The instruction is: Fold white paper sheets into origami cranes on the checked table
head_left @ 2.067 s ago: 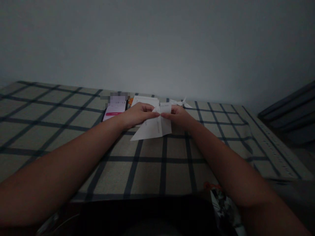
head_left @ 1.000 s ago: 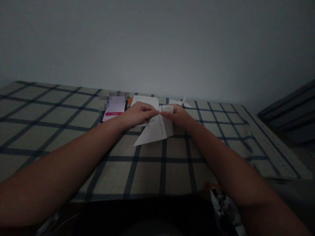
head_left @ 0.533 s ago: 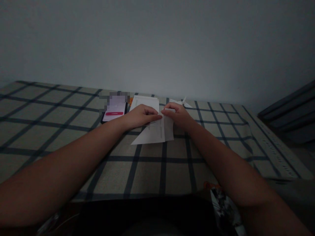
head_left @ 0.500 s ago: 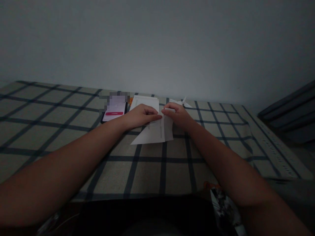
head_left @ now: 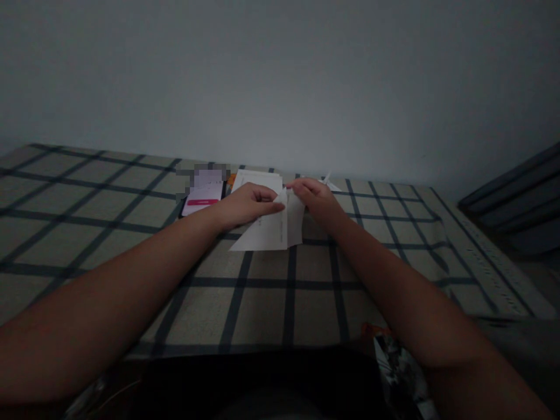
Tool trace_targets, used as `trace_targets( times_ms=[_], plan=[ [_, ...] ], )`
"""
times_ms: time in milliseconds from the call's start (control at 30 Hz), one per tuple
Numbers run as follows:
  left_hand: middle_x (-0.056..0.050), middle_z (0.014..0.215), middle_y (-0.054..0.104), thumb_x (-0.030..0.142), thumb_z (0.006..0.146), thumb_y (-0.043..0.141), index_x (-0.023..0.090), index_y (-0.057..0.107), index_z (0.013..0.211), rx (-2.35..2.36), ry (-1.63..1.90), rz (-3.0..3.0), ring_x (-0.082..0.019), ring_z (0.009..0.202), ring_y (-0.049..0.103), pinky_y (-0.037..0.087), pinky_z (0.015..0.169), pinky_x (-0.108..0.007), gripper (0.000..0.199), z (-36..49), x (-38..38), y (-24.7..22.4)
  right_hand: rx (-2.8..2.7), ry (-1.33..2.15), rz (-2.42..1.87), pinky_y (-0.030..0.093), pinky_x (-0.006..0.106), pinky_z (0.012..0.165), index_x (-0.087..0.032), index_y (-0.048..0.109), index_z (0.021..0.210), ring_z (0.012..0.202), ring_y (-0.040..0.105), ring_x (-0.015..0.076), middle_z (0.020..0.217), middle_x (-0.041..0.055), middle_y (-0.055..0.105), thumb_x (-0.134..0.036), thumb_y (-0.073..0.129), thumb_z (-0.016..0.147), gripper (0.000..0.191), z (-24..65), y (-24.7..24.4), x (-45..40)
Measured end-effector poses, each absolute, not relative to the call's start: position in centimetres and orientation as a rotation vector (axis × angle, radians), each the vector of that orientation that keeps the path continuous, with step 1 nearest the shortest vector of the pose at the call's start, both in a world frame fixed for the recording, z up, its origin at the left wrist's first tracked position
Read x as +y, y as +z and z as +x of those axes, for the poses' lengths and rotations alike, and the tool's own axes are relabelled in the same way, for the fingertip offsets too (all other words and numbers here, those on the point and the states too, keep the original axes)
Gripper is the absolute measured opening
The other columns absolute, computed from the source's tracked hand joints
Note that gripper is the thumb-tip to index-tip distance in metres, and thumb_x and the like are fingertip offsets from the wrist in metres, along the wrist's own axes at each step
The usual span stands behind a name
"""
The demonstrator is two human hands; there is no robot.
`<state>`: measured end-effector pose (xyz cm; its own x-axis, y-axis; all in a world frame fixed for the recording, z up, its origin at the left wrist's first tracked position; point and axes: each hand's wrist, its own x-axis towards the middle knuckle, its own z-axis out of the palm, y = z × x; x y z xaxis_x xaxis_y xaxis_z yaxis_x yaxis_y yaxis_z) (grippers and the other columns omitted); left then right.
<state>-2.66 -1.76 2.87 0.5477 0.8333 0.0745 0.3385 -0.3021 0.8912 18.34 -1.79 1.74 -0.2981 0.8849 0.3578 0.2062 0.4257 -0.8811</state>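
Both hands hold one folded sheet of white printed paper [head_left: 266, 233] above the checked cloth. My left hand [head_left: 249, 204] pinches its upper left edge between thumb and fingers. At the top, near the paper's peak, my right hand [head_left: 315, 197] is closed on the right-hand flap. A pointed corner of the sheet sticks out to the lower left, and a crease runs down from the peak. The far side of the paper and some fingertips are hidden.
A phone with a lit screen [head_left: 203, 195] lies left of my hands. Behind them are a stack of white paper [head_left: 258, 178] and a folded white paper piece [head_left: 331, 185]. The checked cloth [head_left: 175, 303] covers the surface up to a wall [head_left: 280, 81]. A shiny wrapper [head_left: 402, 373] sits near my right forearm.
The paper has tilted up and shifted slightly left, its right flap now standing more upright. My right hand has risen a little over the paper's top, while my left hand has barely moved.
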Motion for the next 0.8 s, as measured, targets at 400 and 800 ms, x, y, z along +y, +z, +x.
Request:
trace_targets(
  times_ms=[400, 800],
  plan=[
    [0.004, 0.054, 0.053, 0.034, 0.077, 0.072, 0.015, 0.070, 0.085, 1.016, 0.754, 1.570, -0.005, 0.039, 0.036, 0.024, 0.039, -0.019, 0.020, -2.90, -1.61, 2.74, -1.763, 1.208, -0.912, 0.053, 0.035, 0.083, -0.014, 0.070, 0.104, 0.092, 0.067, 0.0193, 0.106, 0.0094, 0.073, -0.045, 0.078, 0.074, 0.043, 18.75, 0.86, -1.03],
    [-0.003, 0.069, 0.069, 0.036, 0.075, 0.075, 0.015, 0.074, 0.085, 1.034, 0.706, 1.598, -0.011, 0.054, 0.057, 0.040, 0.048, -0.021, 0.023, -2.80, -1.88, 3.05, -1.766, 1.247, -0.966, 0.053, 0.035, 0.078, -0.015, 0.069, 0.100, 0.088, 0.066, 0.0199, 0.101, 0.0089, 0.073, -0.046, 0.079, 0.071, 0.044, 18.90, 0.71, -0.96]
  ],
)
